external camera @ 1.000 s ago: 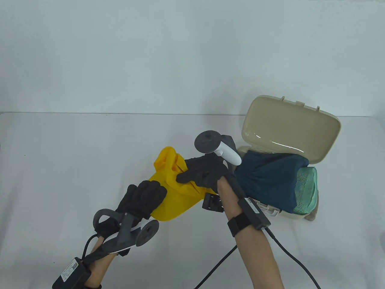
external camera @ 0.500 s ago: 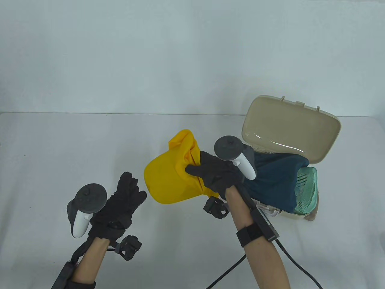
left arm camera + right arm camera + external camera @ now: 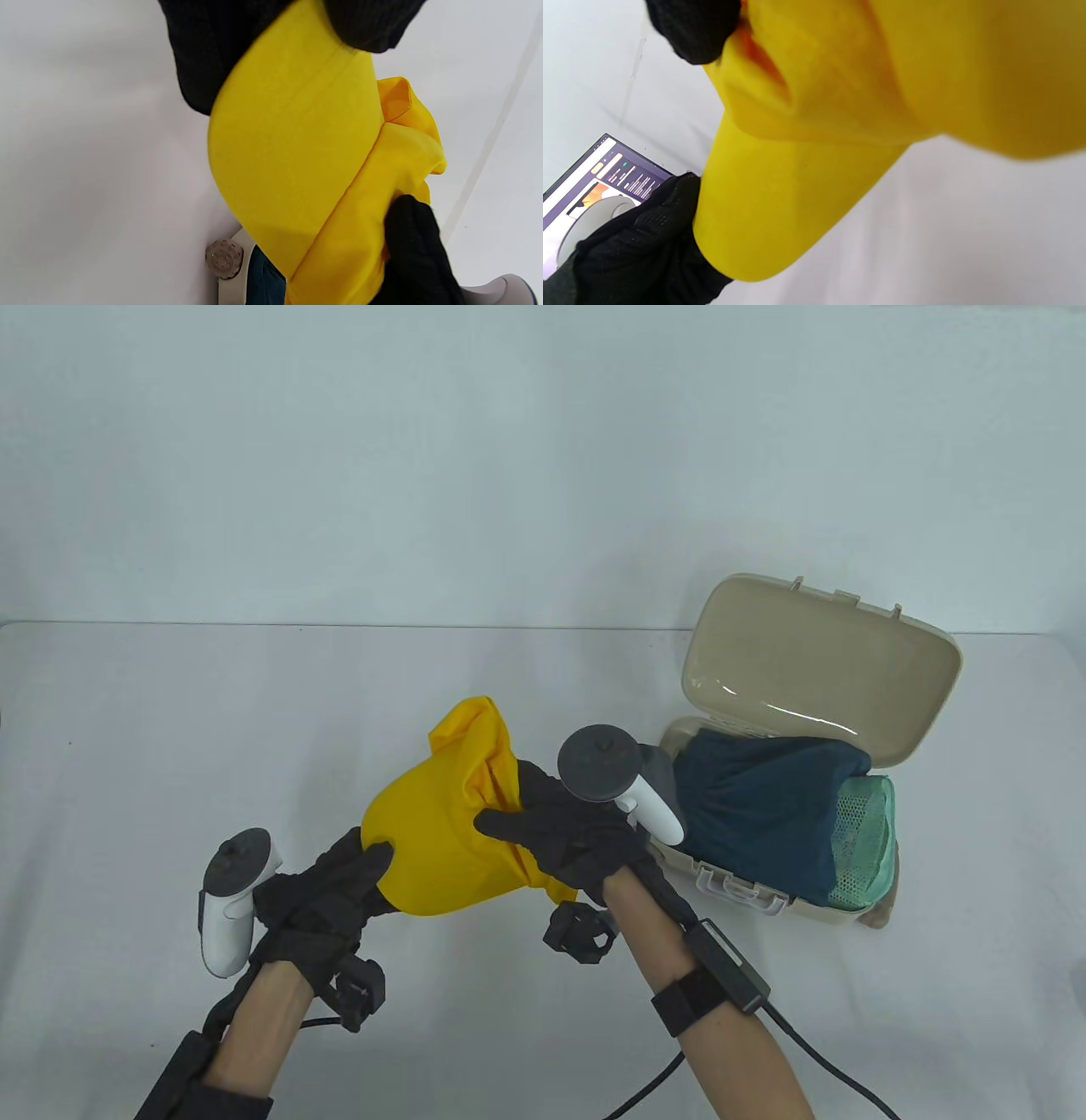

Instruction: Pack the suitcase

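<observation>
- Table view, starting on the left: the left hand (image 3: pixel 327 886) has its fingers closed on the brim end of a yellow cap (image 3: pixel 441 848). The left wrist view backs this up, with gloved fingers (image 3: pixel 203 55) wrapped over the brim edge, so it's a real grip and not just a touch.
- Middle: the cap is up off the white table (image 3: pixel 170 746), held between both hands, just left of the case and not in it yet. The crown is scrunched and folded up, so my guess is they're squashing it flat before it goes in.
- The right hand (image 3: pixel 568 831) is clenched on the bunched crown fabric. In the right wrist view one gloved fingertip (image 3: pixel 691 29) digs into the folds, with the brim below.
- Right: the beige suitcase (image 3: pixel 925 678) sits open, lid standing up at the back. A dark teal garment (image 3: pixel 764 814) is already packed and heaped above the rim, spilling over the front edge by the white latch (image 3: pixel 738 891). A green mesh item (image 3: pixel 865 840) is tucked in beside it on the right.
- So progress-wise: two things in, cap in hand but not packed. Still to do, as far as I can tell: get the cap in, tuck that teal overhang down, close the lid and latch it. Looks pretty full, so closing might be a squeeze.
</observation>
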The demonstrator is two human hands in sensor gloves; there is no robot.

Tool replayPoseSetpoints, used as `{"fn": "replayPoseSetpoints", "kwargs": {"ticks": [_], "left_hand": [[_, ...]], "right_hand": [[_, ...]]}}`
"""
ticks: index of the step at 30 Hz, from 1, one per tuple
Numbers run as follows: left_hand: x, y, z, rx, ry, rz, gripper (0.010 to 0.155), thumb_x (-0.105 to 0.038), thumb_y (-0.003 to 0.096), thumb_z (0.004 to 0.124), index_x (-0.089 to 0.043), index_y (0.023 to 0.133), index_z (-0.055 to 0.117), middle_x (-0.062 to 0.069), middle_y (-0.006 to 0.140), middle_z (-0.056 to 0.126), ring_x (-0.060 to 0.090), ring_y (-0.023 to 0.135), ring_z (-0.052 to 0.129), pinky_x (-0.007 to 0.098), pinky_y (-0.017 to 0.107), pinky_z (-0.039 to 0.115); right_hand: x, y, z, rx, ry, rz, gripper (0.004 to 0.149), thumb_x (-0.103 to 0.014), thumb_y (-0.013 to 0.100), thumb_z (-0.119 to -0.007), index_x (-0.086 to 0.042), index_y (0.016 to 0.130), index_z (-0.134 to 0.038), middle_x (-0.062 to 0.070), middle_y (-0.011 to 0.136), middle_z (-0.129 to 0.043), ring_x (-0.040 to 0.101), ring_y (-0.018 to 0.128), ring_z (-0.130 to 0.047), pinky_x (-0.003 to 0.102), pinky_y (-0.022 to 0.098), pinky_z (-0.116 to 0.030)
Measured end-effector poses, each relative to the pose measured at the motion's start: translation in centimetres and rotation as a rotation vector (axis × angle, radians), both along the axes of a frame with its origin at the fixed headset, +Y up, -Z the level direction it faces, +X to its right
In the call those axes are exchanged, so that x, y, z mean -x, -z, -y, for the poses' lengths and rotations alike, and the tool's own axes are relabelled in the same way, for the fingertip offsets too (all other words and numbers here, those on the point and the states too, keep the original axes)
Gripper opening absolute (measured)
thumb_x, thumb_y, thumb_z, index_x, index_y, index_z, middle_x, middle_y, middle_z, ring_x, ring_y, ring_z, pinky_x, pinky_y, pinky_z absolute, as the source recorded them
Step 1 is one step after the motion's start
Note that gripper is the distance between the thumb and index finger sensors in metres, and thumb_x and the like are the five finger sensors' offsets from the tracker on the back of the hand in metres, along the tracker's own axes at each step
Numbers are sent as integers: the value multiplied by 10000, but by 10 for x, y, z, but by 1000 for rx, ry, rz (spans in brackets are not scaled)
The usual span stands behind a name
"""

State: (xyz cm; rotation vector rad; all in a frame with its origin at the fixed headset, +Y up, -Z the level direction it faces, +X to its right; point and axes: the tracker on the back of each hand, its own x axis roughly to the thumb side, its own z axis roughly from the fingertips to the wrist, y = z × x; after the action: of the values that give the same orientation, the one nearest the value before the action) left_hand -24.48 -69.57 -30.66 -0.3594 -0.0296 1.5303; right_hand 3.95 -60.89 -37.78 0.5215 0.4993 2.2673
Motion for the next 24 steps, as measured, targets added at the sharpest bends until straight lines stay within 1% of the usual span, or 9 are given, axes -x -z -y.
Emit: {"fn": "replayPoseSetpoints", "kwargs": {"ticks": [1,4,7,11,14,17,19,22,24], "left_hand": [[1,0,-1,-4,-4,-2,572,-352,535,664,-122,1027,487,-75,871,840,126,755,1017,312,614,856],[4,0,-3,-19,-39,5,564,-348,532,667,-128,1023,496,-73,865,845,129,749,1019,315,613,854],[6,1,-2,-20,-24,-7,560,-348,533,667,-133,1022,496,-72,869,842,128,753,1016,314,617,851],[10,1,-3,-26,-19,-27,557,-349,533,667,-144,1022,495,-72,874,839,131,762,1009,316,622,845],[12,0,-5,-43,30,-57,555,-349,536,664,-151,1024,491,-82,881,833,130,771,1002,315,630,840],[12,1,-6,-52,60,-66,552,-350,537,661,-162,1025,486,-83,889,826,130,782,995,316,637,835],[11,1,-5,-54,57,-64,551,-351,538,659,-170,1026,481,-85,894,821,129,789,989,315,641,831],[9,1,-5,-61,41,-42,550,-351,537,657,-178,1028,479,-88,896,820,131,795,985,317,647,826],[8,1,-6,-77,19,-16,548,-349,536,659,-186,1028,482,-89,898,821,132,796,985,318,648,825]], "right_hand": [[-2,1,-2,-1,-10,0,832,-546,501,-719,-56,1098,-411,103,948,-794,250,729,-950,494,585,-792],[-15,5,-13,-89,-59,78,854,-600,495,-683,-96,1113,-376,101,1027,-717,278,800,-909,505,611,-774],[-28,12,-20,-91,-91,128,882,-628,491,-659,-95,1121,-347,131,1084,-646,341,867,-857,537,627,-747],[-46,21,-27,-113,-136,228,922,-658,493,-599,-83,1126,-256,189,1166,-456,468,1002,-669,609,673,-652],[-52,20,-27,-246,-261,346,922,-671,489,-567,-92,1126,-236,174,1181,-421,471,1042,-605,622,697,-615],[-43,15,-18,-227,-266,280,924,-680,485,-550,-69,1126,-284,197,1159,-494,459,1008,-673,607,683,-645],[-32,11,-10,-159,-237,180,967,-708,474,-534,-26,1123,-312,243,1142,-534,479,967,-729,602,657,-681],[-12,10,2,-11,-183,33,1085,-754,456,-499,62,1110,-209,353,1143,-438,588,972,-661,655,648,-653],[-3,12,6,26,-159,-4,1134,-772,441,-495,87,1098,-154,398,1134,-382,637,980,-610,684,649,-631]]}}
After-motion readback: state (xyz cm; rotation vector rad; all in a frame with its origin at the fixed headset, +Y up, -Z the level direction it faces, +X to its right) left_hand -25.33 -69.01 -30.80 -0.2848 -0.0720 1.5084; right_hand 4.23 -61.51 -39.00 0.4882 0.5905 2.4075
